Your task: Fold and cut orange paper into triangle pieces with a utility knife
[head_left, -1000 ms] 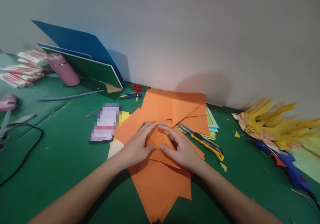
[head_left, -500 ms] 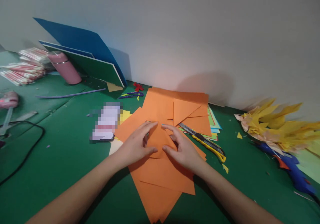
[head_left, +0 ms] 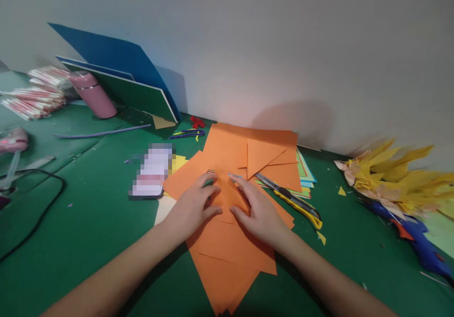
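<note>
Orange paper sheets (head_left: pixel 230 269) lie overlapped in a loose pile at the middle of the green table. My left hand (head_left: pixel 195 203) is over the pile, its fingers curved and its thumb apart from them. Facing it, my right hand (head_left: pixel 257 208) has its thumb and fingers spread in the same way. Between the two hands shows a smaller orange paper (head_left: pixel 227 201) with a faint lower edge; whether the fingertips touch it is hard to tell. Just right of my right hand lies a yellow-handled utility knife (head_left: pixel 291 199).
Left of the pile lies a phone (head_left: pixel 151 173); a pink bottle (head_left: pixel 94 95) leans by blue and green boards (head_left: pixel 120 85). A pink glue gun (head_left: pixel 16 140) and black cable (head_left: pixel 53 203) are far left. Yellow paper flowers (head_left: pixel 390 175) and a blue glue gun (head_left: pixel 422 241) are right.
The small orange paper between my hands looked raised and bent before and now appears flatter. My left fingers have drawn back a little from it. The view has shifted slightly.
</note>
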Action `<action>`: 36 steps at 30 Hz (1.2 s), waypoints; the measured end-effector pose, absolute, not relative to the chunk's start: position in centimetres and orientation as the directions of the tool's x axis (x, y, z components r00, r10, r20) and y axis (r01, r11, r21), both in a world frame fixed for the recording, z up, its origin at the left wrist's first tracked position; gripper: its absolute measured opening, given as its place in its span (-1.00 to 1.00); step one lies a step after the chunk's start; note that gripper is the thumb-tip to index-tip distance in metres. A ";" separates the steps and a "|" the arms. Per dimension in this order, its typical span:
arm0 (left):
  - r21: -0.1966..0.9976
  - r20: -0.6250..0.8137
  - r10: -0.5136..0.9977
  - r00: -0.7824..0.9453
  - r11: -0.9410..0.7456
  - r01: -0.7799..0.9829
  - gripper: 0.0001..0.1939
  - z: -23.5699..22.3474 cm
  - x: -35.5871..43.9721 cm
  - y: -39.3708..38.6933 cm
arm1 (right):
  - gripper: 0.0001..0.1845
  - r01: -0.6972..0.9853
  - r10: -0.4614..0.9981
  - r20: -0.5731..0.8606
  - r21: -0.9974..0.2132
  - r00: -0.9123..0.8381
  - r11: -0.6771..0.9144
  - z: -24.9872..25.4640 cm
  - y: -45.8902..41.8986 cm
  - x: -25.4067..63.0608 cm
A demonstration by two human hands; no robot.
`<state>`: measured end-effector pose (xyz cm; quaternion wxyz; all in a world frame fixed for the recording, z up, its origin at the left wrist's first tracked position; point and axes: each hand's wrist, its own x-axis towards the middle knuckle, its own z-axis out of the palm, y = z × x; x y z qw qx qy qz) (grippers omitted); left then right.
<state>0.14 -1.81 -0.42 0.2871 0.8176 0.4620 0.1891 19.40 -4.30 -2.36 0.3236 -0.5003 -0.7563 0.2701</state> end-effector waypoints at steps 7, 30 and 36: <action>0.581 0.025 0.832 0.555 -0.464 0.669 -0.76 -0.8 -0.2 -1.3 | -0.44 0.705 0.916 0.227 -0.586 -0.330 0.399 -3.1 -4.2 19.8; 0.610 -0.249 0.665 0.704 -0.457 0.648 -0.41 1.8 -2.8 -0.4 | -0.43 0.727 0.915 0.170 -0.561 -0.367 0.396 -2.8 -3.9 20.1; 0.571 -0.304 0.635 0.710 -0.475 0.670 -0.34 1.9 -2.7 -0.3 | -0.45 0.738 0.917 0.163 -0.550 -0.364 0.391 -2.9 -3.9 20.1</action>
